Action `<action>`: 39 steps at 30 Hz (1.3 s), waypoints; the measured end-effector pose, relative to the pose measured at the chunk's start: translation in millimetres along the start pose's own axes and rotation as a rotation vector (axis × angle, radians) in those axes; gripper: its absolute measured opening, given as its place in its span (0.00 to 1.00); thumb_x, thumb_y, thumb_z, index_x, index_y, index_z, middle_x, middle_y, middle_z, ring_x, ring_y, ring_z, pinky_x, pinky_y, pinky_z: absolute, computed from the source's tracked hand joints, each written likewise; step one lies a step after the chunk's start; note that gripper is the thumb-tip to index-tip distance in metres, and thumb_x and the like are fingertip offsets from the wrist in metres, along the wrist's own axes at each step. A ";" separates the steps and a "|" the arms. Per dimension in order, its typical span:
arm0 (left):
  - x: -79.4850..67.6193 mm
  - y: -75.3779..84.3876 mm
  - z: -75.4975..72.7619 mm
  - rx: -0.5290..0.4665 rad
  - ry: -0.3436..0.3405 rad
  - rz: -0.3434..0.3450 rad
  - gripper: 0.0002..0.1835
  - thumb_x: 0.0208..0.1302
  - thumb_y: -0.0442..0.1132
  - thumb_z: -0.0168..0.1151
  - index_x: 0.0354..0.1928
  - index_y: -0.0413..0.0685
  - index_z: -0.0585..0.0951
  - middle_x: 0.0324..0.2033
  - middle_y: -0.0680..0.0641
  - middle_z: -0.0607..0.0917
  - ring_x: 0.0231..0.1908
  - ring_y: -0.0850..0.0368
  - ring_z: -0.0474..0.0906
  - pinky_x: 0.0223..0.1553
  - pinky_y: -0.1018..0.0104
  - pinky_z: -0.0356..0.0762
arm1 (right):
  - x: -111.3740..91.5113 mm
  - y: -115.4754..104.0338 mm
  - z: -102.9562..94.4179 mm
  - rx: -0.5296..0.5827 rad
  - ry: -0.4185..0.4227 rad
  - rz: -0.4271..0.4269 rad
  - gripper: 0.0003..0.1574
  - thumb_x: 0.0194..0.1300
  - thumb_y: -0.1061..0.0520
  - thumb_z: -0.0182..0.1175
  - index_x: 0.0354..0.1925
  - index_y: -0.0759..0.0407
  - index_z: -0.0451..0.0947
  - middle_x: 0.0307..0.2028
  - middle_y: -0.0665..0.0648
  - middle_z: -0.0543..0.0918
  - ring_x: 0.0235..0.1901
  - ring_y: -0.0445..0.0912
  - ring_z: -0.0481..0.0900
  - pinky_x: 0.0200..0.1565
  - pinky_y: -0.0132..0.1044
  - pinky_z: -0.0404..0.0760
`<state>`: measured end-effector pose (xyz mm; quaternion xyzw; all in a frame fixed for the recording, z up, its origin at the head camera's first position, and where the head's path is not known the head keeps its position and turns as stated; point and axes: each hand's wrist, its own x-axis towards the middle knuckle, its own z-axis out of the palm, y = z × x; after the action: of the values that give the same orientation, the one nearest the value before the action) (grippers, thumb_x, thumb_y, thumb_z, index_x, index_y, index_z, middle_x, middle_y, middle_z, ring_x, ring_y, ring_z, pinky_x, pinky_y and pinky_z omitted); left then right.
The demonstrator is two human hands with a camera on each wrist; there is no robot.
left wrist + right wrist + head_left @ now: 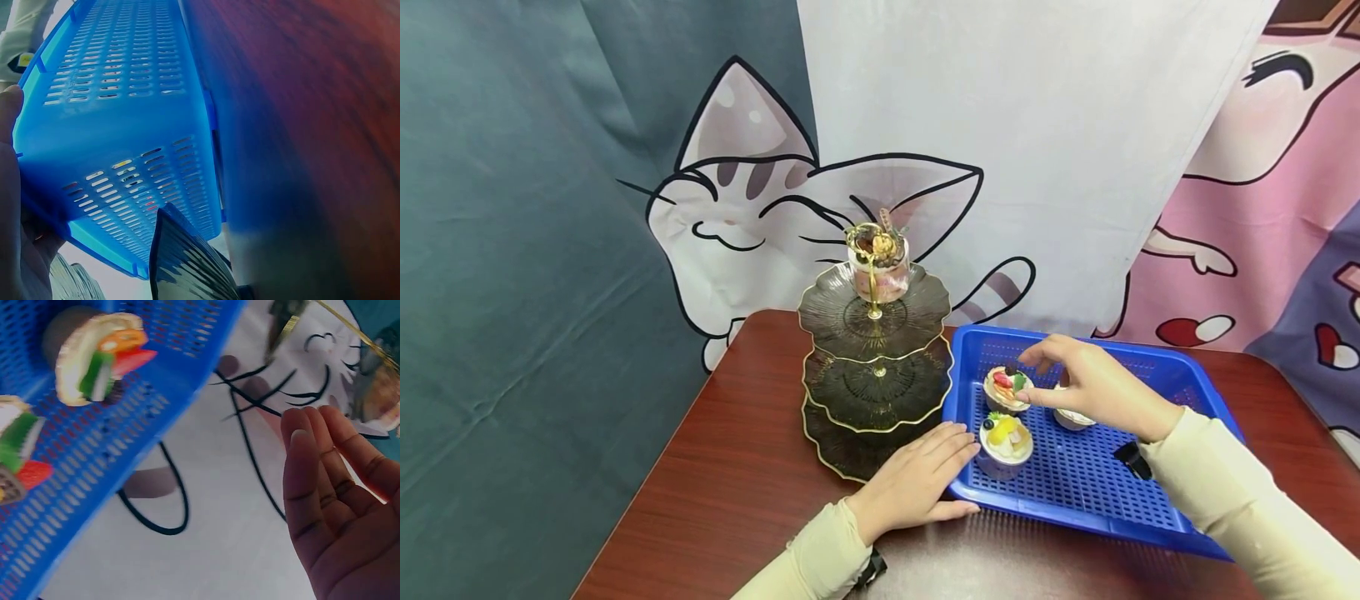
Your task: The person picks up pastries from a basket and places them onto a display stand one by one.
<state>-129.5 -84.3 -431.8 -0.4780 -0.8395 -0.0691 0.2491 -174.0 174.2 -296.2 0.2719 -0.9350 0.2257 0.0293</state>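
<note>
My right hand (1082, 383) hovers over the blue basket (1097, 510), thumb and fingers apart around empty air. Just beside its fingertips sits a cupcake with strawberry and green topping (1000, 398). Nearer to me stands a cupcake with yellow fruit and a blueberry (1006, 446). A third, white-creamed cupcake (1075, 422) is partly hidden behind the right hand. My left hand (913, 479) rests with extended fingers on the basket's near left corner, its thumb along the front side. In the right wrist view, the right hand (340, 500) holds nothing.
Left of the basket stands a three-tier dark stand (880, 387) with wavy gold rims. A dessert cup (887, 282) sits on its top tier, beside the gold handle. The wooden table (700, 475) ends against a cartoon-printed cloth (1037, 125).
</note>
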 end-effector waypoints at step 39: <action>0.1 -0.9 0.8 -0.006 0.009 0.004 0.36 0.58 0.64 0.60 0.61 0.46 0.74 0.59 0.49 0.78 0.66 0.55 0.68 0.74 0.67 0.55 | -20.6 54.3 77.3 -0.041 -0.189 0.021 0.46 0.47 0.30 0.68 0.52 0.61 0.75 0.44 0.55 0.83 0.40 0.45 0.80 0.39 0.40 0.82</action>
<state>-130.5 -84.5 -432.4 -0.4800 -0.8371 -0.0733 0.2517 -179.6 191.3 -391.2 0.2813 -0.9409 0.1802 -0.0560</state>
